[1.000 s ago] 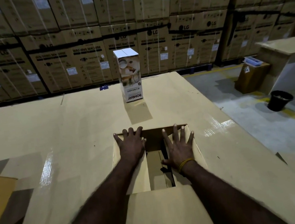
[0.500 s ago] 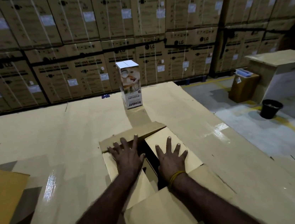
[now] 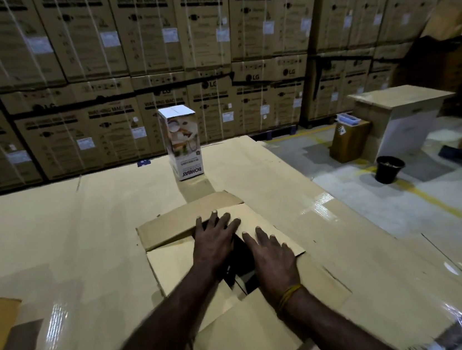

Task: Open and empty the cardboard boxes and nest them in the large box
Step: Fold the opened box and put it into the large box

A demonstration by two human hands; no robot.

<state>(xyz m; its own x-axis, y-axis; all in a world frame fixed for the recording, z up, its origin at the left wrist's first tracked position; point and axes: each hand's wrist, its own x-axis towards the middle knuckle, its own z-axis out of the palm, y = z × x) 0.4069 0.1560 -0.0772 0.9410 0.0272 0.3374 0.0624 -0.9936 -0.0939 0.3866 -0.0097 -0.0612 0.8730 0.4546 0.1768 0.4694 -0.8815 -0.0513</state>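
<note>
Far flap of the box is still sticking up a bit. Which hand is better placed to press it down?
Probably the left. The left hand lies flat with its fingertips already at the far flap's near edge. The right hand rests nearer, on the right flap, and would have to reach across.
</note>
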